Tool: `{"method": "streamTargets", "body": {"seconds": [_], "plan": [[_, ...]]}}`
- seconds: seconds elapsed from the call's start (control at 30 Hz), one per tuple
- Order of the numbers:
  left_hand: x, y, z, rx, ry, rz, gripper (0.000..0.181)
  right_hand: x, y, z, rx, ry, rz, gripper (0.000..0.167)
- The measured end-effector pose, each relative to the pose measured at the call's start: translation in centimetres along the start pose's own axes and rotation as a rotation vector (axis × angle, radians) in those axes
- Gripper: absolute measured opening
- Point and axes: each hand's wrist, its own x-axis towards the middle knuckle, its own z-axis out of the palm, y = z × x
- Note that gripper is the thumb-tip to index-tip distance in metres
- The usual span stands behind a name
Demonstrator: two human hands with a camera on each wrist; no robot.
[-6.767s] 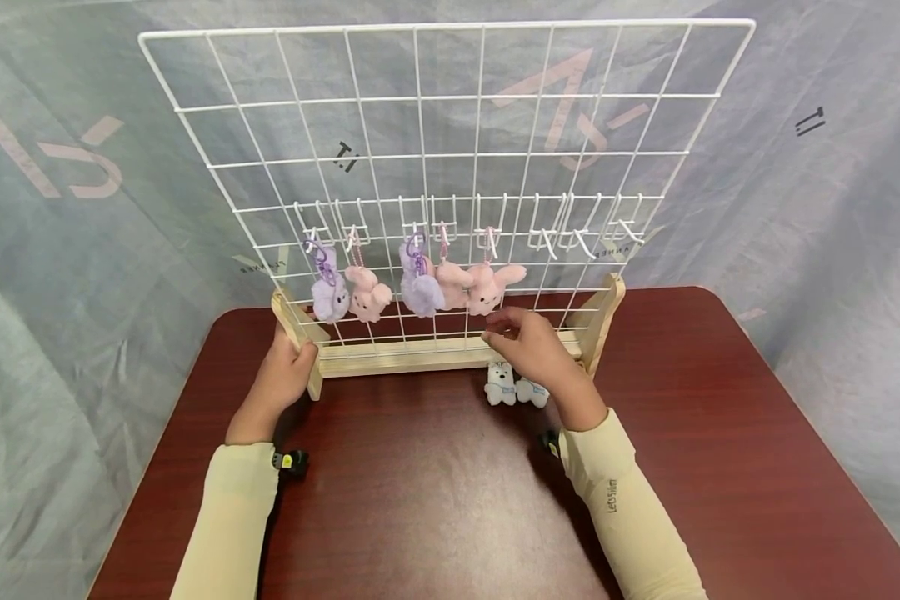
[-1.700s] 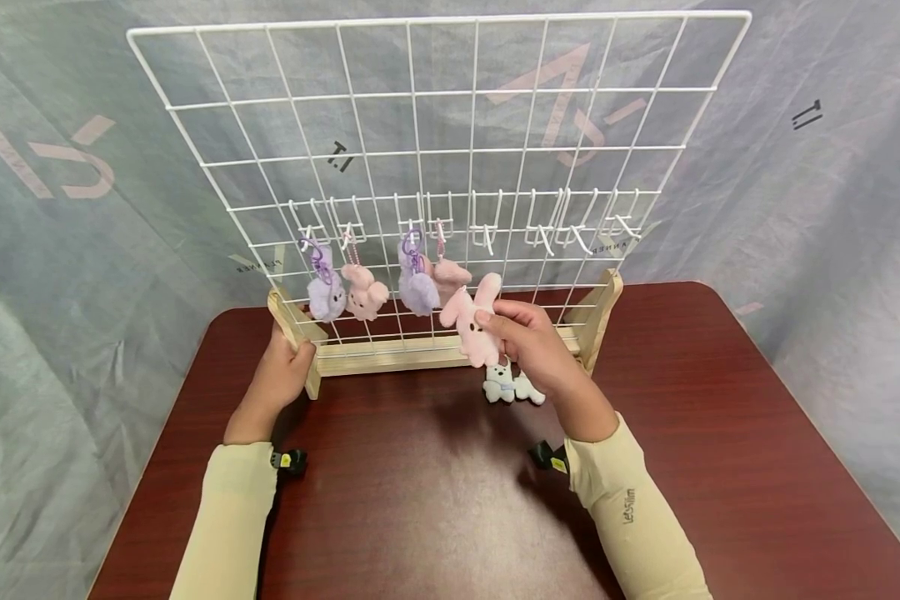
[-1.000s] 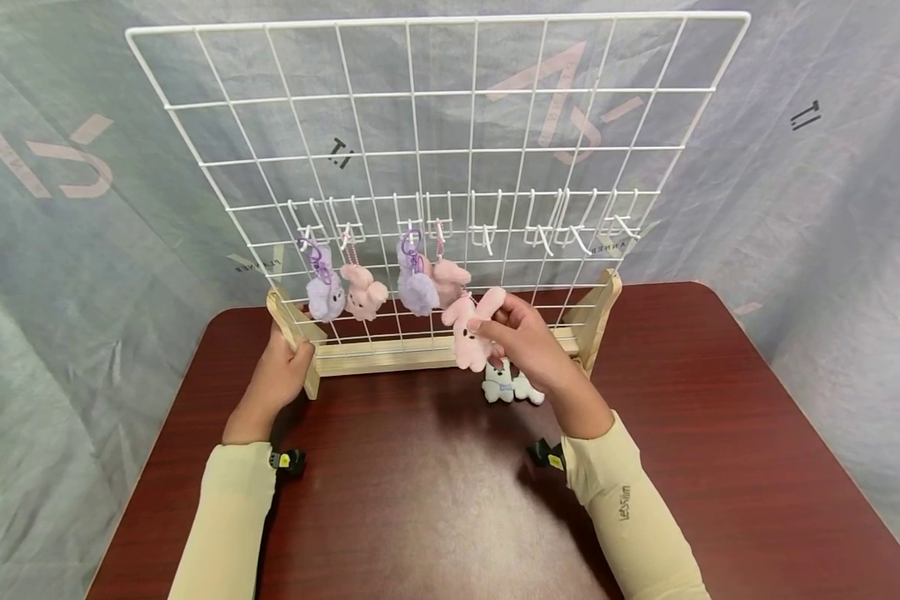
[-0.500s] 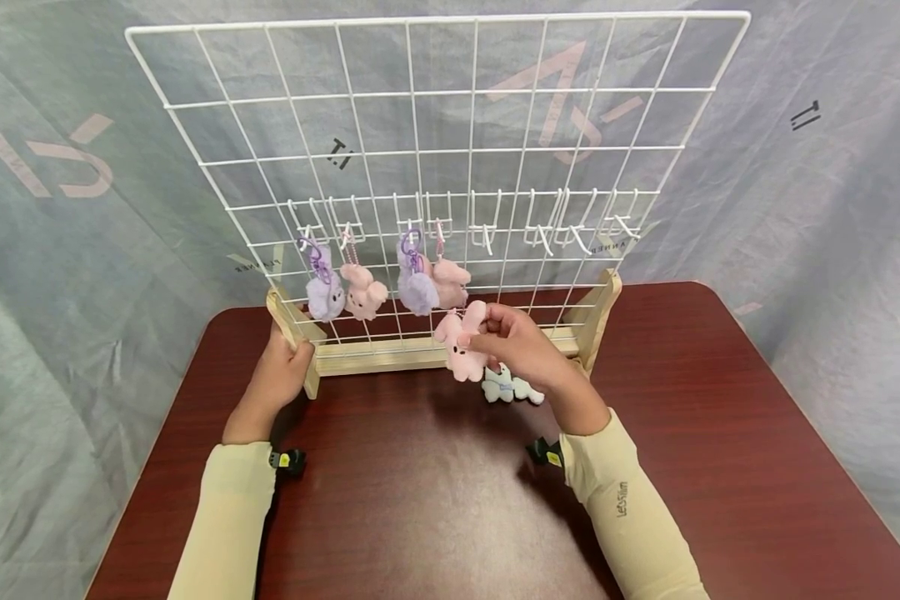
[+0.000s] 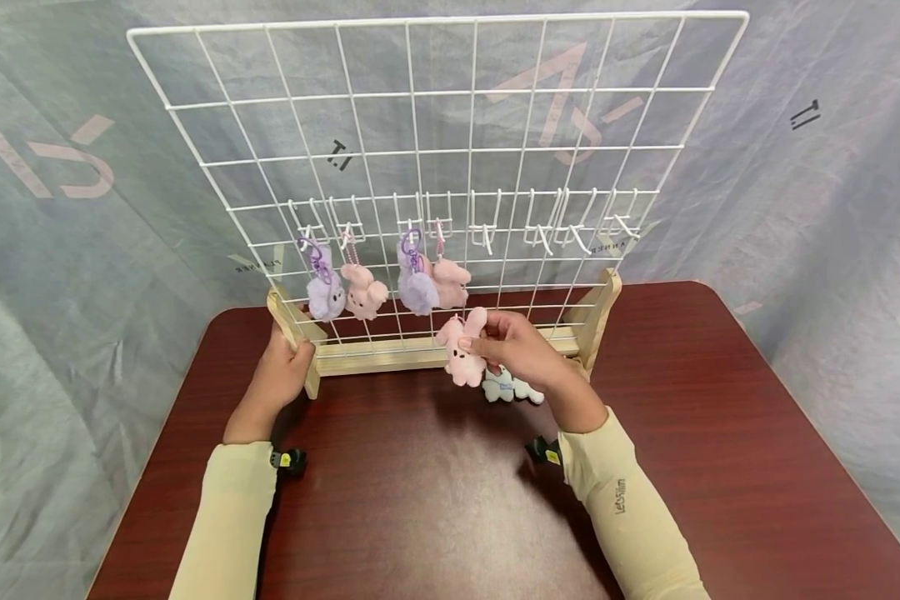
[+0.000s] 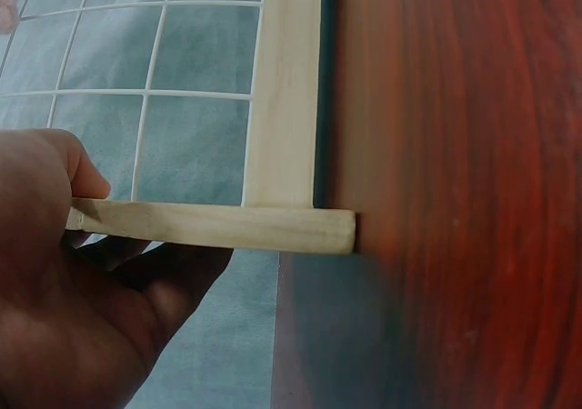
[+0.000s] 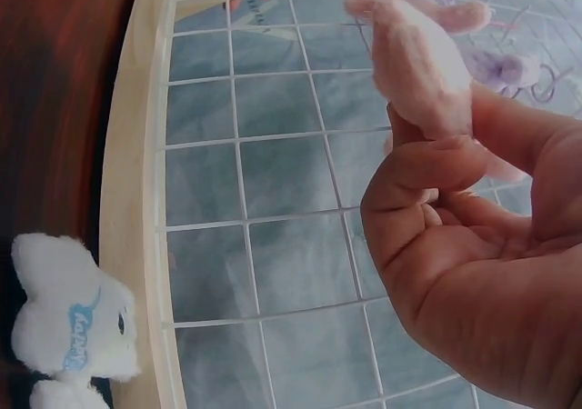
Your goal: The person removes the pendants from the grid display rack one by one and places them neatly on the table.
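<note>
In the head view my right hand point(image 5: 521, 350) pinches a pink bunny plush keychain point(image 5: 463, 367) between thumb and fingers, in front of the rack's lower right part. The right wrist view shows the same pink bunny point(image 7: 418, 64) from behind, its body at my fingertips. My left hand point(image 5: 281, 371) grips the left wooden foot point(image 5: 294, 321) of the white wire grid rack point(image 5: 476, 150); in the left wrist view thumb and fingers wrap that wooden piece point(image 6: 218, 225). Purple plush keychains point(image 5: 326, 292) and pink plush keychains point(image 5: 365, 292) hang from hooks on the left half.
Several bare white hooks point(image 5: 540, 237) line the right half of the grid. White dog plushes point(image 5: 501, 385) lie on the dark red table point(image 5: 420, 483) by the wooden base bar point(image 5: 382, 357), partly behind my right hand. A grey curtain point(image 5: 817, 208) stands behind.
Earlier the pink bunny hung on the fifth hook, with my right hand just below it. Now it is off the hook, in my right hand, and lower. My left hand has stayed put.
</note>
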Motion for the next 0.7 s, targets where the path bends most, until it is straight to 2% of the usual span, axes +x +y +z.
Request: {"method": "streamTargets", "body": {"seconds": [0.23,0.53,0.7], "plan": [[0.38,-0.03,0.11,-0.016,0.006,0.031,0.060,-0.05,-0.15,0.03,-0.071,-0.009,0.001,0.010],[0.03,0.05,0.00,0.008,-0.002,-0.005,0.063,0.07,0.11,0.05,-0.143,0.002,0.032,0.011],[0.14,0.03,0.06,0.005,0.003,0.002,0.063,0.21,0.53,0.03,-0.183,0.005,0.054,0.012]]}}
